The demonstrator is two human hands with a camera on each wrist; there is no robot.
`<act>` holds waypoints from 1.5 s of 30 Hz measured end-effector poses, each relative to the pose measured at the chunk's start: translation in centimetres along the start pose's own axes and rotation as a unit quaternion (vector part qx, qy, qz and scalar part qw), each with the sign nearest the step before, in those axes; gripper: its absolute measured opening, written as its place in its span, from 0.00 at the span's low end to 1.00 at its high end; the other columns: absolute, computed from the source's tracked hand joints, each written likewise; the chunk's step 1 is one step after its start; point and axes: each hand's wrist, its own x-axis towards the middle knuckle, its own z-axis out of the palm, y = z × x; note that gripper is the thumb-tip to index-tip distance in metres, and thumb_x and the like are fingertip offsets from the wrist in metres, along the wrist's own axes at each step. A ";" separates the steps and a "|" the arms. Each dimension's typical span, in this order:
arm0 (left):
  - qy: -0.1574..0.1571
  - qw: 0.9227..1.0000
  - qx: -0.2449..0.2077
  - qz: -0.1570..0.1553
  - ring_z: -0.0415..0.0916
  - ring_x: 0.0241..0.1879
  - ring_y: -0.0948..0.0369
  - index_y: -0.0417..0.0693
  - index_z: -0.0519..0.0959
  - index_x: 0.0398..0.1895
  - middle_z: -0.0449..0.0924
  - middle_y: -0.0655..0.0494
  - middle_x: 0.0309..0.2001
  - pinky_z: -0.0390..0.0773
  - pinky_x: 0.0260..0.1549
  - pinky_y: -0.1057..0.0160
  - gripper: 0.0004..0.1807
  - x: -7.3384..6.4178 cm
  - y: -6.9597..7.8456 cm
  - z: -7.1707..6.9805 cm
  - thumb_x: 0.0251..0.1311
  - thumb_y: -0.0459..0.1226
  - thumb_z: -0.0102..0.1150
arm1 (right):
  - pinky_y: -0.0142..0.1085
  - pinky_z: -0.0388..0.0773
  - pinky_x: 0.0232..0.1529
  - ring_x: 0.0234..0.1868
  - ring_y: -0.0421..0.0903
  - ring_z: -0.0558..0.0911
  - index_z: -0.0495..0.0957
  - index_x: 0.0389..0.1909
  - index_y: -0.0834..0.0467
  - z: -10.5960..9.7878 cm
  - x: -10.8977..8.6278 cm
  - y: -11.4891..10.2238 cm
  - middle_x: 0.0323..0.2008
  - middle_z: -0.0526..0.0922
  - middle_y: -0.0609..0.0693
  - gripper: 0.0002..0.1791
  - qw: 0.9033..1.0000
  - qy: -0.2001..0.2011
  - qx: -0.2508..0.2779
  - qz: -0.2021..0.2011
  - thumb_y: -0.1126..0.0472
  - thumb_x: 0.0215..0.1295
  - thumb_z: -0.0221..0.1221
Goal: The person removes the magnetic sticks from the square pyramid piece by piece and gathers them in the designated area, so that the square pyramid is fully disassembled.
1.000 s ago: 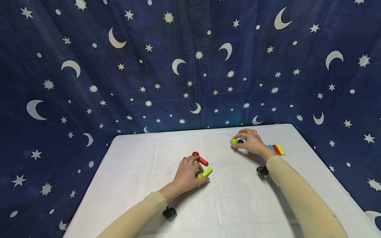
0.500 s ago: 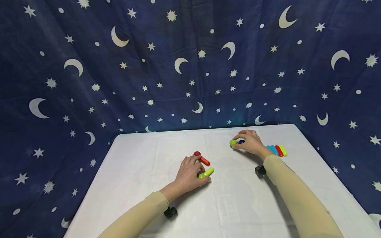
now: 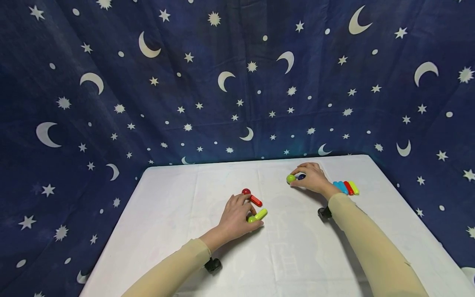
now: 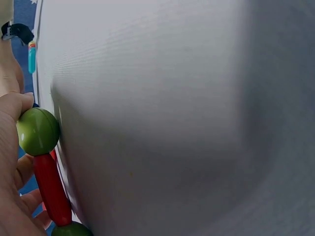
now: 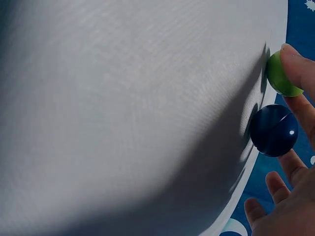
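At mid-surface [image 3: 282, 251], the left hand [image 3: 234, 216] pinches a green ball [image 4: 38, 132]; farther back, the right hand [image 3: 311, 178] pinches a lime ball [image 3: 291, 179]. Both seem light, hard and slippery: grip opposite sides.

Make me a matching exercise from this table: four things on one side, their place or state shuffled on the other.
1. Red ball
2. Dark blue ball
3. Light blue rods
4. Right hand

A. In a row with a red rod and a yellow rod
B. Pinching a green ball
C. By the left hand
D. Next to the pinched ball

Pairs: 1-C, 2-D, 3-A, 4-B
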 end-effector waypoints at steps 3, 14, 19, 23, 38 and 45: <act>-0.001 1.000 0.002 -0.002 0.53 0.75 0.52 0.59 0.80 0.38 0.63 0.54 0.75 0.44 0.75 0.45 0.21 0.0 0.0 0.0 0.59 0.63 0.65 | 0.68 0.48 0.68 0.72 0.66 0.54 0.86 0.53 0.50 -0.1 -0.1 0.0 0.68 0.68 0.61 0.26 1.000 0.000 0.003 0.000 0.42 0.56 0.74; 0.001 1.000 0.001 -0.003 0.54 0.75 0.52 0.60 0.80 0.38 0.63 0.54 0.74 0.45 0.75 0.44 0.21 0.0 0.1 0.2 0.58 0.63 0.66 | 0.65 0.55 0.65 0.67 0.63 0.59 0.86 0.54 0.49 0.0 -0.5 0.0 0.64 0.72 0.59 0.25 1.000 0.006 0.007 -0.001 0.43 0.57 0.74; -0.001 1.000 0.001 -0.005 0.53 0.75 0.52 0.60 0.80 0.38 0.63 0.54 0.75 0.45 0.75 0.45 0.21 0.0 0.2 0.1 0.58 0.63 0.66 | 0.65 0.55 0.66 0.68 0.63 0.59 0.85 0.55 0.49 0.0 -0.6 0.0 0.64 0.72 0.58 0.27 1.000 0.004 0.011 0.000 0.43 0.57 0.74; 0.002 1.000 0.001 -0.002 0.54 0.75 0.51 0.60 0.80 0.38 0.63 0.54 0.74 0.45 0.75 0.44 0.20 0.1 0.3 0.1 0.58 0.63 0.66 | 0.64 0.55 0.66 0.68 0.63 0.59 0.84 0.56 0.50 -0.1 -0.6 -0.1 0.64 0.72 0.58 0.28 1.000 0.003 0.014 -0.002 0.43 0.57 0.74; 0.002 1.000 -0.008 0.002 0.55 0.74 0.51 0.60 0.79 0.37 0.64 0.52 0.73 0.46 0.75 0.44 0.20 0.2 0.0 -0.2 0.58 0.62 0.67 | 0.66 0.54 0.67 0.69 0.64 0.57 0.81 0.62 0.53 -1.2 -1.1 -0.7 0.68 0.70 0.60 0.32 1.000 -0.004 0.013 -0.020 0.45 0.58 0.74; 0.000 1.000 -0.012 0.003 0.56 0.74 0.50 0.60 0.79 0.37 0.65 0.53 0.73 0.47 0.74 0.43 0.20 0.0 0.0 -0.4 0.57 0.63 0.67 | 0.65 0.53 0.67 0.70 0.63 0.56 0.83 0.60 0.52 -1.1 -1.2 -0.8 0.68 0.70 0.59 0.30 1.000 -0.005 0.017 -0.024 0.46 0.58 0.74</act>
